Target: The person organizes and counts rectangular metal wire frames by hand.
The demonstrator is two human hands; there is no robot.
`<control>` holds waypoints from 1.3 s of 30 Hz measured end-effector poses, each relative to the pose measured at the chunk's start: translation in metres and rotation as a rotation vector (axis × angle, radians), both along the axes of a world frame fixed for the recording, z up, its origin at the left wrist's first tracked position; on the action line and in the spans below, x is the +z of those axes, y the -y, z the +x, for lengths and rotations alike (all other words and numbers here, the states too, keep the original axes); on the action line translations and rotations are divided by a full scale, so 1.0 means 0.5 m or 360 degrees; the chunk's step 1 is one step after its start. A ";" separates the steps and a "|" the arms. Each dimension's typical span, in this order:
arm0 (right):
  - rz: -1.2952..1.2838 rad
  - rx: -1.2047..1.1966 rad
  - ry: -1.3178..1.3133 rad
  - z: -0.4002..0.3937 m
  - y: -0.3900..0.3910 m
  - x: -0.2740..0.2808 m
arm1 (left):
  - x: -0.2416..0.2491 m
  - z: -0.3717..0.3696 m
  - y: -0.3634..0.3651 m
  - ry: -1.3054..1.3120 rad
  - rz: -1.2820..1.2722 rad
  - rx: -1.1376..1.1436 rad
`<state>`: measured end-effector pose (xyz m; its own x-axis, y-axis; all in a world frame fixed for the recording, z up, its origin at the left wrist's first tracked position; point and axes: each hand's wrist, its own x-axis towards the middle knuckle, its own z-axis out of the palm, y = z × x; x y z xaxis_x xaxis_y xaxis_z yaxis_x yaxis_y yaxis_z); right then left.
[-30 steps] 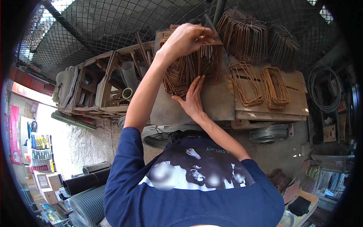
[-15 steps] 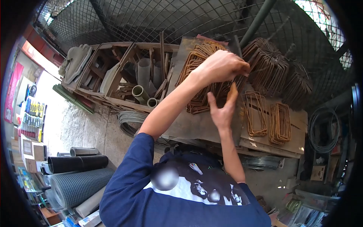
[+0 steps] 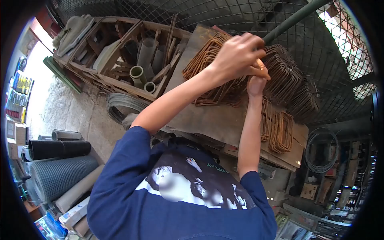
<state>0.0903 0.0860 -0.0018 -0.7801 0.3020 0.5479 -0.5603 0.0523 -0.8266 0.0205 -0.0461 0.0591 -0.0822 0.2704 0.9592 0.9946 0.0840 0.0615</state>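
My left hand [image 3: 240, 54] is raised over the stack of rusty bent-rod rectangles, its fingers curled inward. Whatever they close around is hidden from this angle. Just below and to its right, my right hand [image 3: 257, 83] meets it, its fingers mostly covered by the left hand. Rust-brown stains show on the fingertips. Beneath both hands, rusty rectangular rebar stirrups [image 3: 202, 60] lie stacked on a worn board. Smaller rusty stirrups [image 3: 281, 132] lie to the right of my right forearm.
Darker stirrup bundles [image 3: 282, 68] stand behind, by the wire mesh fence [image 3: 224, 16]. A wooden crate frame [image 3: 108, 76] with pipes and scraps is on the left. Wire coils [image 3: 322, 150] hang at right. Mesh rolls [image 3: 64, 176] lie at lower left.
My right hand, spread apart from the left before, has risen to meet it. My left hand is higher in view. The whole view has shifted and tilted.
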 end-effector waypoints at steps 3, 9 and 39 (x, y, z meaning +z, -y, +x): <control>0.0076 -0.0047 0.0211 -0.007 0.016 0.026 | -0.023 0.018 0.079 0.0270 0.0233 0.0157; -0.0403 0.0268 -0.0029 -0.015 0.024 0.044 | -0.225 0.150 0.074 0.0879 0.0005 -0.0232; -0.0582 0.0009 0.0103 -0.033 0.060 0.080 | -0.323 0.060 -0.053 0.1021 -0.0145 0.0410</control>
<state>0.0740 0.0561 0.0383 -0.8118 0.4645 0.3539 -0.5057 -0.2561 -0.8238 0.0503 -0.0199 -0.1025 -0.6973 0.2431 0.6743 0.7119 0.3450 0.6117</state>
